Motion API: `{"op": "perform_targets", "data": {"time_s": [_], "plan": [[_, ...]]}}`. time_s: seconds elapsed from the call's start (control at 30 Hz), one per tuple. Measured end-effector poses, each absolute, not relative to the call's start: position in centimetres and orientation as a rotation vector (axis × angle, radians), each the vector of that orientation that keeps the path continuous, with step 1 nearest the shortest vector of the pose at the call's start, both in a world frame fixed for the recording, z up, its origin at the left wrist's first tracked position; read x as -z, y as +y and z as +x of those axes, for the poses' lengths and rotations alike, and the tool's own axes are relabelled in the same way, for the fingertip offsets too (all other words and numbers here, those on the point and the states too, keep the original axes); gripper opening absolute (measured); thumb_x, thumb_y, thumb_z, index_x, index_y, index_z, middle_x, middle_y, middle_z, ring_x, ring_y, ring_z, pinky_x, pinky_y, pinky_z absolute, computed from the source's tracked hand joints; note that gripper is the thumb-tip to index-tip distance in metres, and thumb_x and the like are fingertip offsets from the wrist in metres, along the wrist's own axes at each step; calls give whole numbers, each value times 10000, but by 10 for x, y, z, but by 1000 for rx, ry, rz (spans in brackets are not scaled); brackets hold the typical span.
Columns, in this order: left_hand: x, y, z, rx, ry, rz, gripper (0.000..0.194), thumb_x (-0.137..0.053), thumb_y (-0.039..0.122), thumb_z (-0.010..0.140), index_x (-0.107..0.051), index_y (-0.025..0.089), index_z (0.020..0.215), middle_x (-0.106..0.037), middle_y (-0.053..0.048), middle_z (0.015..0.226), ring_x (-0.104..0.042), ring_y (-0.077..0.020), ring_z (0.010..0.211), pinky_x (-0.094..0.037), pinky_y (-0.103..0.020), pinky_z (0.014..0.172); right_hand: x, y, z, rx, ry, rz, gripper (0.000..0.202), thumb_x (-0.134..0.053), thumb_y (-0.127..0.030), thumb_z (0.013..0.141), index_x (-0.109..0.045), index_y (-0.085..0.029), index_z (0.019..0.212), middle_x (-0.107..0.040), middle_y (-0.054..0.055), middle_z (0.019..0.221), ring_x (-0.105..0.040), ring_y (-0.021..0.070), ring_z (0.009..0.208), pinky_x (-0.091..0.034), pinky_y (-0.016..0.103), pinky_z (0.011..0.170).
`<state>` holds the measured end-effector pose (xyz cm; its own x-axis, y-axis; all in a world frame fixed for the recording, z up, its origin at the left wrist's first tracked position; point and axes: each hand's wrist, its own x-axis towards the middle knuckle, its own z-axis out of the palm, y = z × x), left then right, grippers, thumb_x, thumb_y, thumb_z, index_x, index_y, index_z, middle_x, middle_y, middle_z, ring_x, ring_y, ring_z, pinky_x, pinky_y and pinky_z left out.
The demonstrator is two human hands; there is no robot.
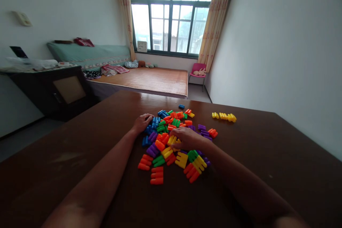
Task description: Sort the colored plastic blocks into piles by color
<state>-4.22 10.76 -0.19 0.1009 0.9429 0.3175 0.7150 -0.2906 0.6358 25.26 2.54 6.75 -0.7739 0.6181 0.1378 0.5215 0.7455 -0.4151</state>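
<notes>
Checker: State of the grip?
Recorder: Two hands observed. The right hand [187,138] has its fingers bent over one yellow block [172,140]; whether they pinch it cannot be told. The left hand [141,124] lies palm down against the blue blocks [155,124], left of and slightly beyond the right; its closure cannot be told either.
Checker: Direction of the yellow block?
Recorder: It sits beneath the right fingertips, partly covered, so its long axis cannot be established.
Checker: Around the grip?
Recorder: Mixed blocks, overlapping too closely for a full count. Nearer the wearer than the right hand, one joined piece [200,164] combines three colours: green, yellow, orange. Nearer still, and left, lies one orange block [157,175], three prongs pointing left.
Checker: Further out?
Recorder: Beyond the right hand, one small blue block [181,106]. Beyond it to the right, one yellow row [227,117], long axis running left to right, with one yellow piece [215,115] just beside its left end. All rest on one brown table [253,156]. Well beyond stands one pink chair [198,67].
</notes>
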Motion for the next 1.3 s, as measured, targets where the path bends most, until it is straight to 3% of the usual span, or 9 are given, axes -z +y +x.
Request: {"op": "perform_targets", "data": {"time_s": [0.13, 0.3, 0.47, 0.63, 0.77, 0.93, 1.13, 1.3], "plan": [[1, 107, -40, -986, 1667, 2043, 431, -419, 466, 856, -723, 195, 998, -727, -61, 1012, -646, -228, 944, -485, -310, 851, -66, 42, 273, -884, -2544, -832, 455, -681, -285, 755, -562, -200, 1185, -627, 33, 991, -578, 131, 823, -491, 254, 724], [6, 115, -42, -994, 1652, 2055, 409, -460, 459, 826, -728, 199, 993, -721, -74, 1012, -649, -229, 932, -487, -324, 857, -58, 63, 331, -1053, -2196, -1038, 480, -705, -314, 710, -563, -179, 1148, -632, 38, 990, -587, 141, 860, -515, 278, 754], [7, 124, -46, -970, 1433, 2104, 381, -554, 498, 737, -739, 202, 890, -718, -82, 1035, -624, -244, 1035, -456, -337, 954, -32, 46, 411, -822, -1747, -1571, 447, -676, -261, 687, -594, -166, 1116, -654, 88, 1056, -633, 183, 855, -543, 329, 766], [6, 115, -46, -1327, 1523, 1714, 516, -477, 564, 774, -710, 153, 981, -722, -112, 1050, -642, -264, 1006, -485, -373, 910, -10, 22, 442, -618, -1631, -1712, 450, -572, -180, 726, -604, -189, 1174, -683, 77, 1077, -662, 189, 865, -539, 346, 814], [6, 104, -45, -1462, 1426, 1587, 505, -508, 559, 760, -706, 138, 956, -729, -123, 1009, -651, -259, 980, -492, -378, 903, 1, 22, 435, -473, -1650, -1773, 430, -577, -267, 772, -612, -226, 1198, -691, 54, 1074, -668, 190, 904, -524, 361, 866], [2, 100, -43, -1392, 1409, 1665, 491, -487, 527, 774, -708, 131, 960, -728, -115, 1017, -652, -250, 975, -503, -339, 866, 12, 34, 445, -448, -1633, -1812, 391, -627, -345, 765, -634, -221, 1135, -684, 70, 1095, -657, 197, 961, -506, 354, 906], [-3, 104, -40, -1095, 1577, 1932, 409, -461, 439, 794, -738, 184, 952, -744, -65, 954, -662, -243, 877, -498, -319, 762, -3, 83, 463, -198, -1484, -1839, 456, -674, -290, 699, -592, -179, 1134, -658, 103, 1146, -656, 192, 920, -527, 331, 829], [-3, 107, -41, -1055, 1628, 1979, 401, -439, 429, 811, -740, 209, 959, -745, -44, 941, -663, -234, 874, -494, -303, 756, -25, 144, 463, 48, -1718, -1982, 419, -632, -240, 748, -586, -198, 1163, -672, 77, 1077, -640, 167, 908, -506, 304, 816]]}}
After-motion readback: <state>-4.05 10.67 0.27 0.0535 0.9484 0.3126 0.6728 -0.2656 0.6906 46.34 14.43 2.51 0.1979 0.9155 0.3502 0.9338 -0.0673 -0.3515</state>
